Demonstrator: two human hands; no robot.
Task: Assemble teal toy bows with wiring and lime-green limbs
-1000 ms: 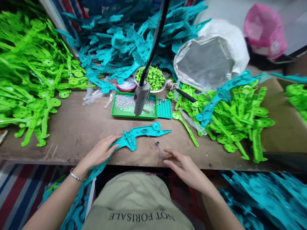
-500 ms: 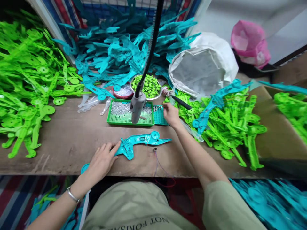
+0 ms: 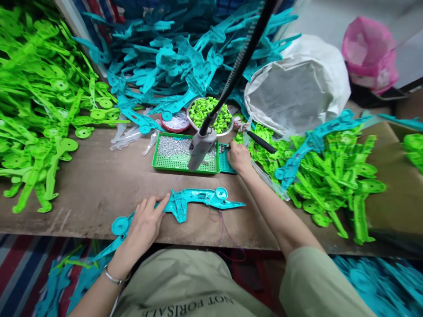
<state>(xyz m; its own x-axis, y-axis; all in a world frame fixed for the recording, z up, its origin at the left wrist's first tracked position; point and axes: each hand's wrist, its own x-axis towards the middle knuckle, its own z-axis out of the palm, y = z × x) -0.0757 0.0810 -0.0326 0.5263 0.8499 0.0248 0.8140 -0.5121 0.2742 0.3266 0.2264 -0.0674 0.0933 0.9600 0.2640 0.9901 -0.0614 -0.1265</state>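
Note:
A blue plastic part (image 3: 180, 206) with a round disc near each end lies on the table in front of me. My left hand (image 3: 145, 220) rests over its left half, fingers spread and pressing lightly on it. Thin red and purple wires (image 3: 222, 224) run from the part's right half toward the table edge. My right hand (image 3: 239, 157) is at the small blue tray (image 3: 227, 164), its fingertips bent down over small dark pieces. What those fingers pinch, if anything, is hidden. Left of it stands a green tray (image 3: 185, 165) of small silvery pieces.
A grey tool head (image 3: 201, 147) hangs on a black cable above the green tray. Behind are a bowl of green pieces (image 3: 209, 112) and a blue pile (image 3: 165, 61). Green parts heap at left (image 3: 36, 110) and right (image 3: 330, 185). A white sack (image 3: 297, 88) stands behind.
The view has shifted, showing more of the blue part's left end. My right hand's fingers have curled in more at the small blue tray. The dark wire end beside the part is no longer visible.

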